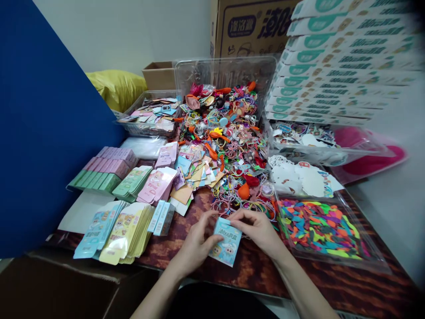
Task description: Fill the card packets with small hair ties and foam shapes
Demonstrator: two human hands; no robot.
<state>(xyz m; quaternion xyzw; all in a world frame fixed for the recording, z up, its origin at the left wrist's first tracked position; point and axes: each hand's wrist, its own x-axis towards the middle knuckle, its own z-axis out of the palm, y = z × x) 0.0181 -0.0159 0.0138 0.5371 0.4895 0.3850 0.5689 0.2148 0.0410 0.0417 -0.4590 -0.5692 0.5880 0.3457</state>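
A small light-blue printed box (226, 243) is held upright over the front of the table. My left hand (198, 239) grips its left side, thumb across the front face. At the box's top edge, my right hand (257, 228) has its fingers pinched on the upper right corner. Left of my hands stand two small blue boxes (161, 218). Beyond them lie flat blue cartons (99, 226), yellow cartons (128, 232), pink cartons (156, 184) and green cartons (133, 180). A large heap of hair ties and trinkets (229, 146) rises just behind my hands.
On the right, a tray of colourful balloons (322, 228) sits before white stickers (299, 177). Tall stacked white boxes (332, 66) stand behind. At left are stacked pink-and-green boxes (106, 168), a bin of cards (152, 113) and a blue panel (43, 124). A clear bin (226, 66) backs the heap.
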